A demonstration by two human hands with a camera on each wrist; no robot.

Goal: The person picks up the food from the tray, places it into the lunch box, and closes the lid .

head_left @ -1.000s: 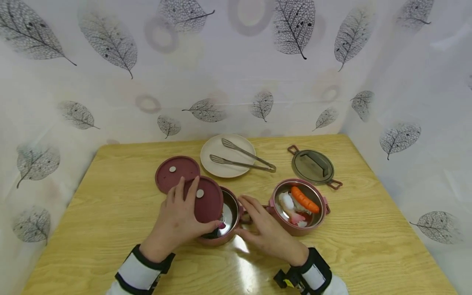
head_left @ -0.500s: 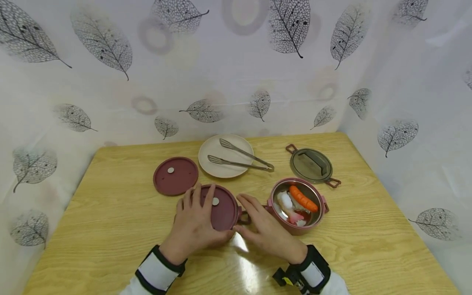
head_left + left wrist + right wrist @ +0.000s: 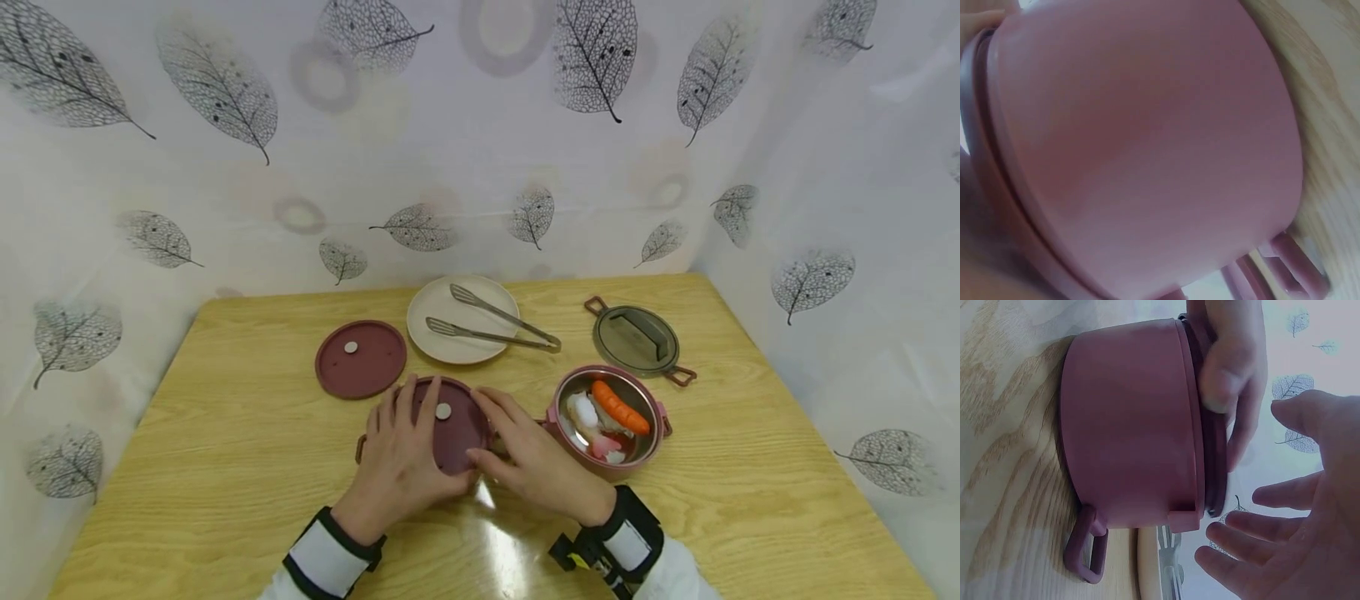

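A dark red lid (image 3: 459,433) with a pale round disc sits on top of the pink pot (image 3: 1125,425), a thin dark seam showing between them. My left hand (image 3: 401,450) spans this lid, thumb at the near rim and fingers over the far left side, gripping it. On the right, my right hand (image 3: 547,467) reaches to the lid's edge with fingers spread; in the right wrist view its fingers (image 3: 1260,528) are loosely extended and hold nothing. The left wrist view is filled by the pot's wall (image 3: 1147,150).
To the right stands a second pink pot (image 3: 611,471) holding an orange sausage-shaped piece (image 3: 621,408) and pale pieces. Behind it lies an oval dark lid (image 3: 622,342) with two loop handles. Metal tongs (image 3: 517,318) rest across a white plate (image 3: 423,308). Another dark red lid (image 3: 367,367) lies left.
My left hand has brought the lid right and down from a tilt over the half-uncovered pot to flat on its top. My right hand has shifted slightly left to the lid's edge.
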